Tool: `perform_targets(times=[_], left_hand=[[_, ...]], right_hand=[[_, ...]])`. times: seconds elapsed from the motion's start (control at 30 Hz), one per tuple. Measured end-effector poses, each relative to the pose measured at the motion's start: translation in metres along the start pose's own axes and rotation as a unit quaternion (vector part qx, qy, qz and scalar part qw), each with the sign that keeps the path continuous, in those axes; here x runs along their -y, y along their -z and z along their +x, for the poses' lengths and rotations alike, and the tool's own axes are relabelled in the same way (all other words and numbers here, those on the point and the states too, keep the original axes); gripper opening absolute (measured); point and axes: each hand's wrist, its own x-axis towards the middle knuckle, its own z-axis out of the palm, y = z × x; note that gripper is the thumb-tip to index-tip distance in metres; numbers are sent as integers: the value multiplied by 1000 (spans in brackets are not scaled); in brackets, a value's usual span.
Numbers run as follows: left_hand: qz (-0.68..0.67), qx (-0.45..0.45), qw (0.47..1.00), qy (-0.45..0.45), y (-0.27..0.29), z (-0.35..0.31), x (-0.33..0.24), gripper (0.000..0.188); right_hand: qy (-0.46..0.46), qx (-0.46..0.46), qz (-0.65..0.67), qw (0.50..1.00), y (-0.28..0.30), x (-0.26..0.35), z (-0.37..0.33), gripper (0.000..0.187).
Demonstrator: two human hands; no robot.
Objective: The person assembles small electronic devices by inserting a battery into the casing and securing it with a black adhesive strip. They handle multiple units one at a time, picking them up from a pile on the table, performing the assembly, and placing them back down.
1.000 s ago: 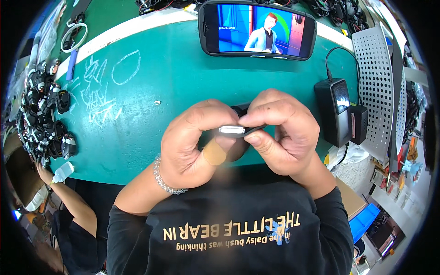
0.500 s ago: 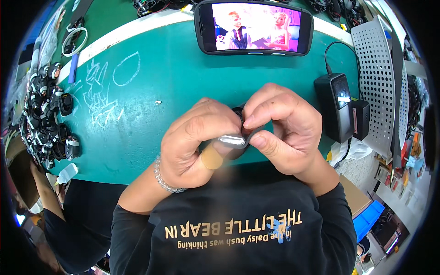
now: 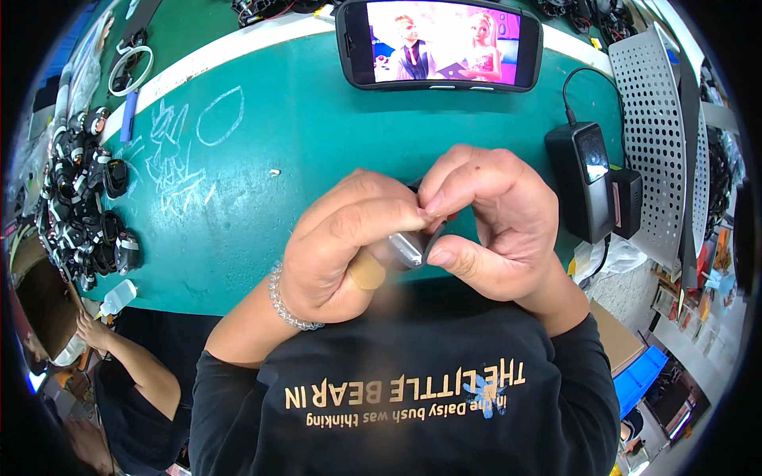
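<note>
Both hands meet over the front part of the green table, around a small black band-like piece with a shiny silver part (image 3: pixel 410 251); its exact kind is hard to make out. My left hand (image 3: pixel 345 242) is closed, thumb and fingers pinching the piece, with a clear bead bracelet (image 3: pixel 286 300) at its wrist. A tan patch (image 3: pixel 367 271) shows on a finger of that hand. My right hand (image 3: pixel 496 218) is curled, its index fingertip against the piece beside the left thumb, and its thumb at the piece's lower edge. The fingers partly hide the piece.
A phone (image 3: pixel 444 44) playing a cartoon stands at the back. To the right are a black charger-like box (image 3: pixel 583 182) with a cable and a perforated white tray (image 3: pixel 655 135). A heap of black-and-silver pieces (image 3: pixel 83 198) and a small bottle (image 3: pixel 119 297) lie left, near another person's arm (image 3: pixel 143 361).
The silver part has tilted and turned between my fingers, and my left thumb has come closer to my right index finger. At the left, the other person's arm has shifted.
</note>
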Motion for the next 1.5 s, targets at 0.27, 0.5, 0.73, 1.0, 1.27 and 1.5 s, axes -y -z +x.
perform_targets(times=[0.27, 0.5, 0.73, 1.0, 1.27, 1.5], left_hand=[[18, 30, 999, -17, 1, 2, 2, 29], [-8, 65, 998, 12, 2, 2, 2, 32], [-26, 78, 996, 36, 0, 2, 3, 30], [-14, 170, 984, 47, 12, 8, 4, 28], [-48, 163, 975, 145, 10, 7, -3, 44], [-28, 165, 984, 60, 7, 6, 5, 21]], right_hand=[[55, 20, -46, 997, 3, -5, 2, 39], [67, 24, -61, 996, 3, -5, 3, 39], [33, 32, -69, 997, 3, 2, 4, 36], [56, 82, -124, 987, 8, 5, 7, 36], [31, 119, -147, 981, 8, 10, 8, 25], [19, 129, -164, 978, 11, 15, 6, 26]])
